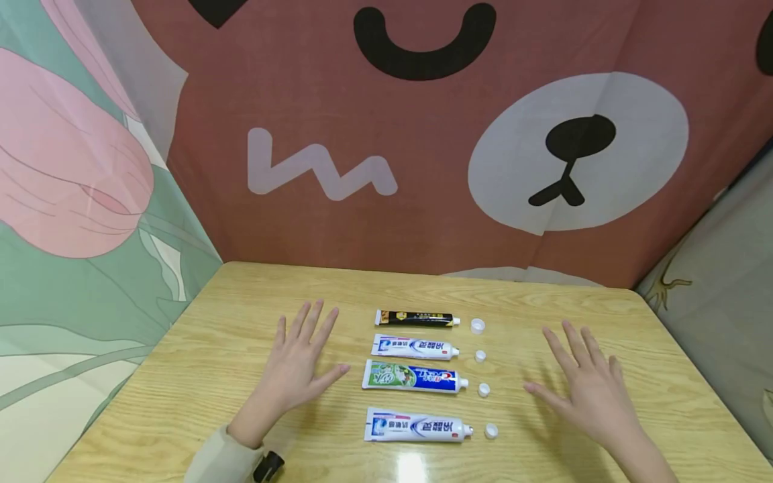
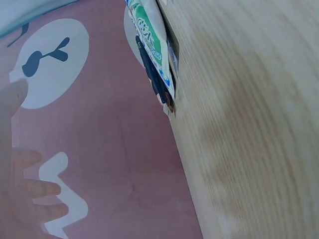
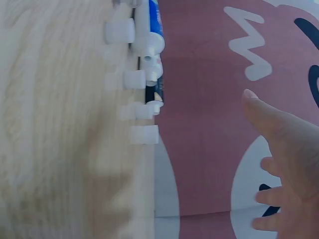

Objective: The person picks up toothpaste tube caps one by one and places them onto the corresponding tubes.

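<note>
Several toothpaste tubes lie in a column on the table, uncapped, nozzles toward the right. Farthest back is a black toothpaste tube (image 1: 419,319); then come a small white toothpaste tube (image 1: 413,347), a green-and-blue toothpaste tube (image 1: 413,377) and a larger white toothpaste tube (image 1: 417,426) in front. Beside each nozzle sits a white cap, from the back cap (image 1: 478,326) to the front cap (image 1: 491,431). My left hand (image 1: 302,365), fingers spread, is left of the tubes and holds nothing. Right of the caps, my right hand (image 1: 588,389) is likewise spread, with nothing in it.
The wooden table (image 1: 199,376) ends at a hanging cloth (image 1: 423,221) with a bear print. A flower-print cloth (image 1: 72,282) hangs at the left, and a grey fabric (image 1: 718,268) borders the right side. A black band (image 1: 268,465) shows at the left sleeve.
</note>
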`<state>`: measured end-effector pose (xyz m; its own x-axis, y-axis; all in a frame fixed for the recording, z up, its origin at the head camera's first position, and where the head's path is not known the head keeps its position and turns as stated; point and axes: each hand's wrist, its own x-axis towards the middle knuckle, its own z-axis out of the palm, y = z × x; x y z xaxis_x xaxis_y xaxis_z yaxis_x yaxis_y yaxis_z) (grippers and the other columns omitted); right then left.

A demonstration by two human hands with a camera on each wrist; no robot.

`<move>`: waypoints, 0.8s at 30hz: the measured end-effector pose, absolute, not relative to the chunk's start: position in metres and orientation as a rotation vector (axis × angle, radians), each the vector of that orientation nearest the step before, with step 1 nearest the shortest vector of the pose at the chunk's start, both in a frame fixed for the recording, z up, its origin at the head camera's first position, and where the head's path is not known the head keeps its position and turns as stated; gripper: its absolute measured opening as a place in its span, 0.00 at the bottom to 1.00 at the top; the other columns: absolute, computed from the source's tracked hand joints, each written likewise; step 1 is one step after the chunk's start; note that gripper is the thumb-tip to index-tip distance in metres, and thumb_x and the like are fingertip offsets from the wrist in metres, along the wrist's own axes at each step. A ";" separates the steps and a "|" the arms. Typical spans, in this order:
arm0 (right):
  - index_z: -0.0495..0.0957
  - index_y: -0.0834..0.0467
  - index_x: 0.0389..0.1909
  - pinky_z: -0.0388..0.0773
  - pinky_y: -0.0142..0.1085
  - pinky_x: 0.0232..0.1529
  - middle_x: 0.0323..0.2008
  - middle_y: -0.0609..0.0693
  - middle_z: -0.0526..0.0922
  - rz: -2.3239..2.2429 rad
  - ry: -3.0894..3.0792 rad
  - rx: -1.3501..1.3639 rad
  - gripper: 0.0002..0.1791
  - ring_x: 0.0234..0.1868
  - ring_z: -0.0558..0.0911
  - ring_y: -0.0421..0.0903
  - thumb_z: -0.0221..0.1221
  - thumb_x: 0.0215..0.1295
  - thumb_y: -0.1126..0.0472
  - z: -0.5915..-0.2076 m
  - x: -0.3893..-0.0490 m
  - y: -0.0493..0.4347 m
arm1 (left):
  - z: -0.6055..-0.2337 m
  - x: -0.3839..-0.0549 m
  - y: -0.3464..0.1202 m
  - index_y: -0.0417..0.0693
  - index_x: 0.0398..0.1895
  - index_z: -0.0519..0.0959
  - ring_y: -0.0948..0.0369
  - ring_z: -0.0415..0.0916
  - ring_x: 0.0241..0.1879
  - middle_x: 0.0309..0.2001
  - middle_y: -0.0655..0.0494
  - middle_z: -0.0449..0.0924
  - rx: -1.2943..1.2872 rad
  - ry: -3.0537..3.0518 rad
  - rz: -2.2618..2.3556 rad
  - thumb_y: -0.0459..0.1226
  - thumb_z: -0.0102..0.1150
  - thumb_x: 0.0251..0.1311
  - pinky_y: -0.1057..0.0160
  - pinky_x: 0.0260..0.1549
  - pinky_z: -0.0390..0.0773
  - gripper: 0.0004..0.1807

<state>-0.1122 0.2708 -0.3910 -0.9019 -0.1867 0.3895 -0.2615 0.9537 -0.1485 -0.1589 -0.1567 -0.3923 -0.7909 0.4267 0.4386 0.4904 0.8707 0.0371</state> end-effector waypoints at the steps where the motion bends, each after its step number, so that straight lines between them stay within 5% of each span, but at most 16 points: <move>1: 0.51 0.50 0.70 0.53 0.71 0.47 0.65 0.64 0.56 0.310 -2.724 0.338 0.51 0.65 0.52 0.65 0.62 0.47 0.38 -0.390 -0.112 0.271 | -0.392 -0.159 -0.157 0.52 0.71 0.49 0.44 0.46 0.66 0.69 0.44 0.47 -0.676 -2.620 -0.211 0.61 0.52 0.51 0.35 0.57 0.48 0.47; 10: 0.70 0.66 0.55 0.71 0.60 0.39 0.48 0.66 0.76 0.593 -2.803 0.403 0.34 0.46 0.74 0.67 0.65 0.52 0.50 -0.379 -0.107 0.271 | -0.391 -0.157 -0.154 0.43 0.66 0.59 0.46 0.65 0.57 0.59 0.42 0.67 -0.747 -2.569 -0.417 0.51 0.54 0.57 0.44 0.52 0.65 0.37; 18: 0.77 0.62 0.46 0.75 0.33 0.25 0.33 0.50 0.81 0.752 -2.800 0.406 0.23 0.31 0.79 0.43 0.67 0.49 0.58 -0.384 -0.107 0.272 | -0.391 -0.155 -0.144 0.38 0.56 0.70 0.52 0.73 0.49 0.50 0.46 0.76 -0.790 -2.547 -0.766 0.43 0.60 0.55 0.52 0.47 0.73 0.28; 24: 0.77 0.64 0.44 0.74 0.31 0.24 0.29 0.48 0.81 1.011 -2.746 0.427 0.20 0.28 0.76 0.32 0.67 0.49 0.63 -0.395 -0.107 0.277 | -0.392 -0.157 -0.139 0.39 0.52 0.72 0.56 0.76 0.39 0.41 0.52 0.78 -0.768 -2.535 -1.225 0.35 0.64 0.51 0.57 0.37 0.77 0.24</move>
